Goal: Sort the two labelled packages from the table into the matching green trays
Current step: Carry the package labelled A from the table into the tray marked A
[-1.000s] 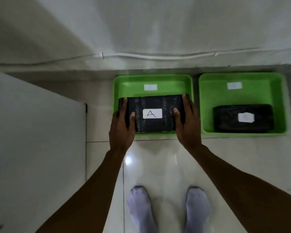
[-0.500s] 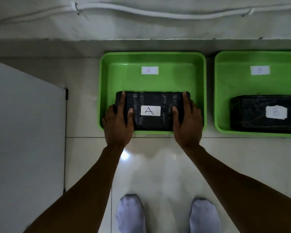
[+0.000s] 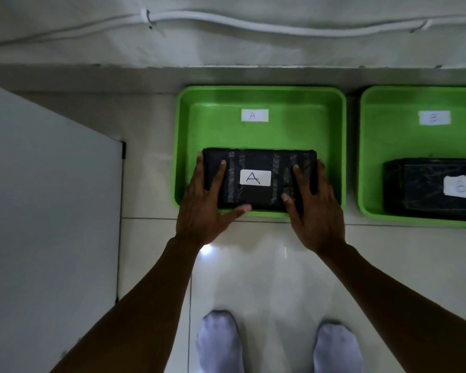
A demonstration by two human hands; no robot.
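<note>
The black wrapped package A (image 3: pixel 256 192), with a white "A" label, lies inside the left green tray (image 3: pixel 261 100), which is tagged "A". My left hand (image 3: pixel 202 200) holds its left end, fingers spread on top and thumb along the near edge. My right hand (image 3: pixel 312 205) holds its right end the same way. The black package B (image 3: pixel 425 189) lies in the right green tray (image 3: pixel 388 135), tagged "B" and cut off by the frame's right edge.
Both trays sit on a pale tiled floor against a wall base, with a white cable (image 3: pixel 226 22) running along the wall. A white table top (image 3: pixel 43 211) fills the left side. My two socked feet (image 3: pixel 277 345) stand below the trays.
The view has moved closer to the trays. Package A has settled lower in tray A. Both hands slid back toward me, thumbs moving from the top to the near edge.
</note>
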